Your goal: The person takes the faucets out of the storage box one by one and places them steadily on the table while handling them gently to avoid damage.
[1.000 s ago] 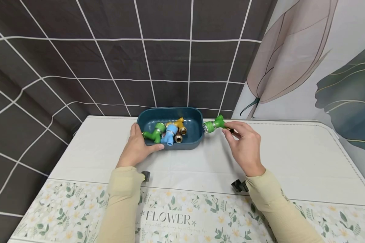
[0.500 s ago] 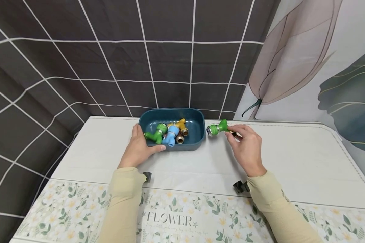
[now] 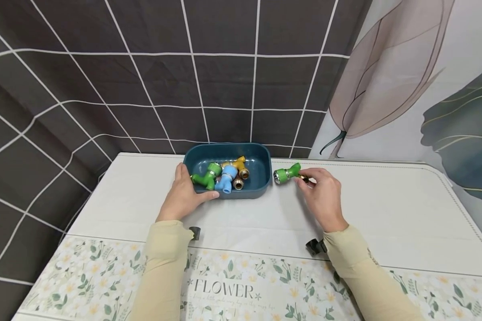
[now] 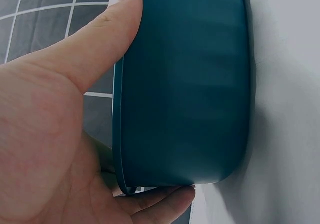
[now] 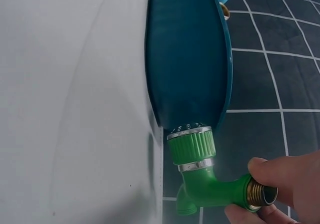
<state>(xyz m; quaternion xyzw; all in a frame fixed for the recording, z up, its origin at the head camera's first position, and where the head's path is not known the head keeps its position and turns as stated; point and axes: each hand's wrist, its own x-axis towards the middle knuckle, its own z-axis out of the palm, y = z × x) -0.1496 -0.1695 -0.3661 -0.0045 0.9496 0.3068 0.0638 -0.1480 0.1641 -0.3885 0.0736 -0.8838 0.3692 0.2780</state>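
Observation:
In the head view a dark teal plastic bin (image 3: 261,167) stands at the back of the table. My left hand (image 3: 178,196) holds its near left corner, thumb along the front rim and fingers against the end wall. Inside lie a green tap (image 3: 205,179), a light blue tap (image 3: 226,178), a yellow tap (image 3: 238,164) and brass threaded ends. Just right of the bin, my right hand (image 3: 324,194) pinches another green tap (image 3: 289,173) by its brass threaded end (image 5: 260,194). That tap's ribbed collar with a silver ring points toward the bin.
A white cloth (image 3: 385,209) with a flowered front band covers the table. Behind it hangs a dark grid-patterned curtain (image 3: 225,80), close to the bin's back, with a leaf-print curtain (image 3: 389,80) at right. Black wrist mounts (image 3: 316,246) stick out beside both sleeves.
The green tap in my right hand has shifted slightly right and lower, away from the bin's right end. My left hand stays on the bin; the head view has shifted a little.

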